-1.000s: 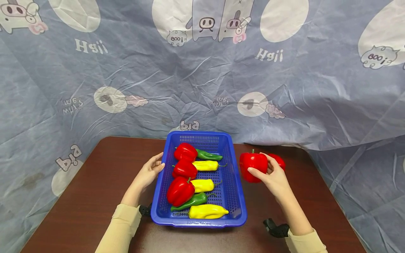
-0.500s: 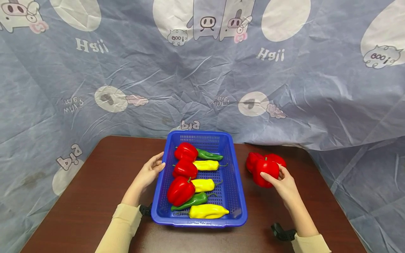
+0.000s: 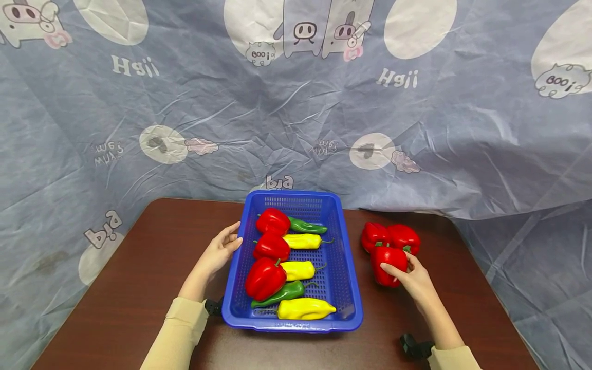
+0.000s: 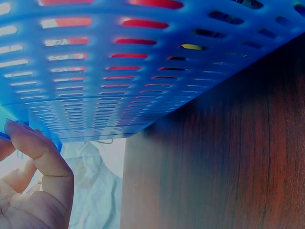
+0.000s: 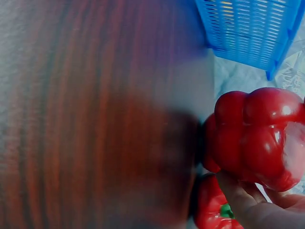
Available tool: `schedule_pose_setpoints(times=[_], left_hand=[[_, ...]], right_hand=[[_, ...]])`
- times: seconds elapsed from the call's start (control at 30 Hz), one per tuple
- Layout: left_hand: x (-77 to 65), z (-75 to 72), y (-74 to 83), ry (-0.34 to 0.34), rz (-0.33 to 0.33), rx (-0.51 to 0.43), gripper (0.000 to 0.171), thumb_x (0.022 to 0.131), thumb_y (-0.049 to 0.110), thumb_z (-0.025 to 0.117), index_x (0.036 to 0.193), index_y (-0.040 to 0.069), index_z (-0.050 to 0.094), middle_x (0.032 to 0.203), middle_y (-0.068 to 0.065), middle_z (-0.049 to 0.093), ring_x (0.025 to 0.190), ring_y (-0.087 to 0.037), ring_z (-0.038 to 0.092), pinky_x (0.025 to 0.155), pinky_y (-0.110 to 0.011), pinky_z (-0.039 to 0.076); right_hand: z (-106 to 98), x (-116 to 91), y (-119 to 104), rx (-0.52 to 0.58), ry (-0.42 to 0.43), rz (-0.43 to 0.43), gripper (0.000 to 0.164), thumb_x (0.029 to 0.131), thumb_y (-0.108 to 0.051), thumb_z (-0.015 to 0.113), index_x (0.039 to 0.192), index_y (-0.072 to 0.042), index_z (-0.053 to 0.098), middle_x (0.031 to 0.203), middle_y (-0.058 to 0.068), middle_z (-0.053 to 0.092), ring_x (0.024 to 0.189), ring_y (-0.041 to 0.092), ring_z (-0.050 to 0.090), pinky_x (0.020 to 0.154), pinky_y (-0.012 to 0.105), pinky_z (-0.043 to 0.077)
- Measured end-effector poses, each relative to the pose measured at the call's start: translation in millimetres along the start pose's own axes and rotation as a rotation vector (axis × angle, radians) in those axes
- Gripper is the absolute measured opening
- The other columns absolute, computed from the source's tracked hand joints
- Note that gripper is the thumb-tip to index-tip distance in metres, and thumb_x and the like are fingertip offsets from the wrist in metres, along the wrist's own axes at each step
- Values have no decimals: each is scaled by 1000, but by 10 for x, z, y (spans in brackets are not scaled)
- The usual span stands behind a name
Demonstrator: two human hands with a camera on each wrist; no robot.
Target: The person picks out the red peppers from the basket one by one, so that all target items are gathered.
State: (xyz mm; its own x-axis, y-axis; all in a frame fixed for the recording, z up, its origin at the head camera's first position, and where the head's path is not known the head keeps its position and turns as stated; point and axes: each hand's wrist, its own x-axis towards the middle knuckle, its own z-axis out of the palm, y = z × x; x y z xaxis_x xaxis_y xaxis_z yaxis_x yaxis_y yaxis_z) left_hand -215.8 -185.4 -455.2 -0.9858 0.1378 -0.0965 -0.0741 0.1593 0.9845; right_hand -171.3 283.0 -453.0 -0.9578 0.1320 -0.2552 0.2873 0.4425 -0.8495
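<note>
My right hand [image 3: 415,280] grips a red bell pepper [image 3: 387,264] between thumb and fingers, low over the table on the right. Just behind it sit two more red bell peppers, one at left [image 3: 372,235] and one at right [image 3: 404,239]. In the right wrist view the held bell pepper [image 5: 257,148] hides much of the fingers. A blue plastic basket [image 3: 292,325] stands mid-table, and my left hand [image 3: 221,253] holds its left rim. Inside, red bell peppers [image 3: 265,279] line the left side, beside yellow peppers [image 3: 306,309] and green peppers [image 3: 307,226].
The brown wooden table [image 3: 115,288] extends on both sides of the basket. A grey-blue printed cloth [image 3: 296,118] hangs right behind its far edge. Black wrist-worn devices [image 3: 414,347] sit on both forearms.
My right hand has carried the bell pepper rightward, then down and toward me, in front of the other two. The left hand stays at the basket rim.
</note>
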Motion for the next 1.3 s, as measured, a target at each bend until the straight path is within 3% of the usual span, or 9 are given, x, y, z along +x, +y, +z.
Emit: schedule_pose_setpoints(times=[0.07, 0.23, 0.43, 0.77, 1.2, 1.3], left_hand=[[0, 0, 3, 2, 3, -1, 58, 102, 12, 51, 155, 5, 28, 124, -23, 55, 91, -9, 62, 81, -25, 54], [2, -3, 0, -2, 7, 2, 59, 102, 14, 52, 155, 5, 27, 125, -22, 55, 92, -9, 62, 82, -26, 54], [6, -5, -3, -6, 6, -2, 58, 103, 13, 51, 155, 5, 27, 127, -25, 54, 92, -9, 62, 82, -26, 54], [6, 1, -3, 3, -1, -3, 57, 103, 12, 51, 155, 6, 28, 127, -25, 54, 92, -9, 62, 83, -26, 54], [7, 9, -13, 6, -8, 1, 57, 103, 13, 51, 155, 7, 29, 126, -24, 54, 93, -10, 62, 85, -29, 55], [6, 8, -4, 6, -2, 4, 57, 102, 12, 51, 154, 6, 29, 125, -24, 54, 93, -10, 62, 85, -29, 55]], right_hand=[[17, 7, 27, -13, 5, 1, 90, 92, -45, 65, 154, 2, 18, 148, 23, 36, 129, 34, 42, 101, 38, 45], [36, 29, 76, -49, 8, 10, 89, 91, -46, 66, 152, 2, 23, 144, 24, 41, 123, 32, 46, 89, 27, 47], [45, 57, 109, -46, -1, 22, 89, 91, -45, 65, 151, 4, 22, 145, 26, 40, 126, 36, 44, 100, 41, 46], [88, 96, 149, -61, 12, 18, 88, 91, -48, 65, 150, 4, 26, 143, 25, 43, 123, 33, 47, 87, 26, 46], [127, 91, 124, -95, 26, 18, 89, 92, -51, 63, 150, 5, 26, 142, 27, 44, 123, 34, 49, 88, 27, 45], [126, 85, 116, -89, 23, 23, 90, 92, -51, 62, 151, 6, 24, 143, 28, 43, 125, 36, 48, 95, 34, 46]])
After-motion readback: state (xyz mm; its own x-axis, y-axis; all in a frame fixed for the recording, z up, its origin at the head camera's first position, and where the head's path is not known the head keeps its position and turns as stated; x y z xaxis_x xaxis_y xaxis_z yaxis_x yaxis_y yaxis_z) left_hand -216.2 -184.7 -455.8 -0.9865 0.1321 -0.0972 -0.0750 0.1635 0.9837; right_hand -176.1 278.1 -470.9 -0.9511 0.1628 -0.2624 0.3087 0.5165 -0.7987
